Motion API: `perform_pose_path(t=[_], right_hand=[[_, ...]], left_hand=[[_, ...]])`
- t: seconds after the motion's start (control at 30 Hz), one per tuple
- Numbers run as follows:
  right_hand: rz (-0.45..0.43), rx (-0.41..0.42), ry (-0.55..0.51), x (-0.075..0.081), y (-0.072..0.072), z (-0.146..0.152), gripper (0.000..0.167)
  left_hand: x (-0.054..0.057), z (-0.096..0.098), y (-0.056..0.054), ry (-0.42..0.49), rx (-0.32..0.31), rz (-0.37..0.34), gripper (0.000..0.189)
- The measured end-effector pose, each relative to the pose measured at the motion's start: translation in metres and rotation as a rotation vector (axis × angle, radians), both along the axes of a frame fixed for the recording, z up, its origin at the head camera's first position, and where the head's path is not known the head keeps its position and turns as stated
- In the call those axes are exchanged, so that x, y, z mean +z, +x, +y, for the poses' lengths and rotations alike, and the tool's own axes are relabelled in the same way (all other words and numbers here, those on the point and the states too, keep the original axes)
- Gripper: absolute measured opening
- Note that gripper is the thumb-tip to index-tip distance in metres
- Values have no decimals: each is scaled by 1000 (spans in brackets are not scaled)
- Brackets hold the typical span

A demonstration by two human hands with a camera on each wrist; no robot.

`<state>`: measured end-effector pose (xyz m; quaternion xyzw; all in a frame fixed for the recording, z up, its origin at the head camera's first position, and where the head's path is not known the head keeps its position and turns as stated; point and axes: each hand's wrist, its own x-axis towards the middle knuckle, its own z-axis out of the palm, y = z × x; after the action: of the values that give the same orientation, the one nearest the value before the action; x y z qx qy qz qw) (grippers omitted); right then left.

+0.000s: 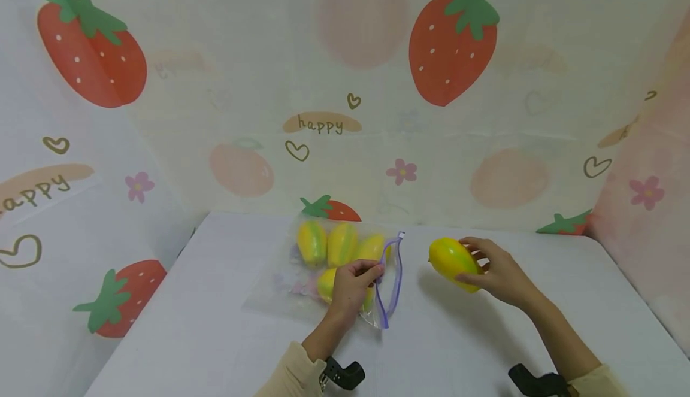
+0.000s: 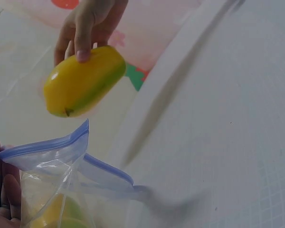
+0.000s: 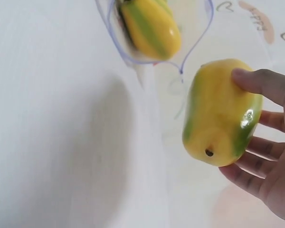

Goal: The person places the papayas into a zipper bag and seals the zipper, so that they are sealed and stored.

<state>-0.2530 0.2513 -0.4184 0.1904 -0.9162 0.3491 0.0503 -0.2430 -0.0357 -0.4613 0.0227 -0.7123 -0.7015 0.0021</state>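
In the head view my right hand [image 1: 498,271] holds a yellow papaya [image 1: 451,260] with green streaks above the table, thumb on one side and fingers on the other. The right wrist view shows the fruit's dark stem spot at one end. To its left lies a clear zip bag [image 1: 277,301] with a purple zip edge [image 1: 398,283], its mouth gaping toward the right. My left hand [image 1: 353,289] pinches the bag's rim. Several similar papayas [image 1: 312,243] are inside the bag, some partly hidden behind the left hand.
Bag and hands are over a white tabletop [image 1: 188,349]. Behind it stands a pale backdrop [image 1: 366,85] printed with strawberries, hearts and flowers, which also closes off both sides. A dark wrist device [image 1: 345,374] sits on the left wrist, another [image 1: 539,382] on the right.
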Motion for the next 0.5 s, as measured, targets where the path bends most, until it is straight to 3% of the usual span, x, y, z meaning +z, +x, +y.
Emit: perform_pose_path(t=[0.5], right_hand=[[-100,157,48,-9,0,-42,58]], left_hand=[[0,0,0,-14,8,-6,25]])
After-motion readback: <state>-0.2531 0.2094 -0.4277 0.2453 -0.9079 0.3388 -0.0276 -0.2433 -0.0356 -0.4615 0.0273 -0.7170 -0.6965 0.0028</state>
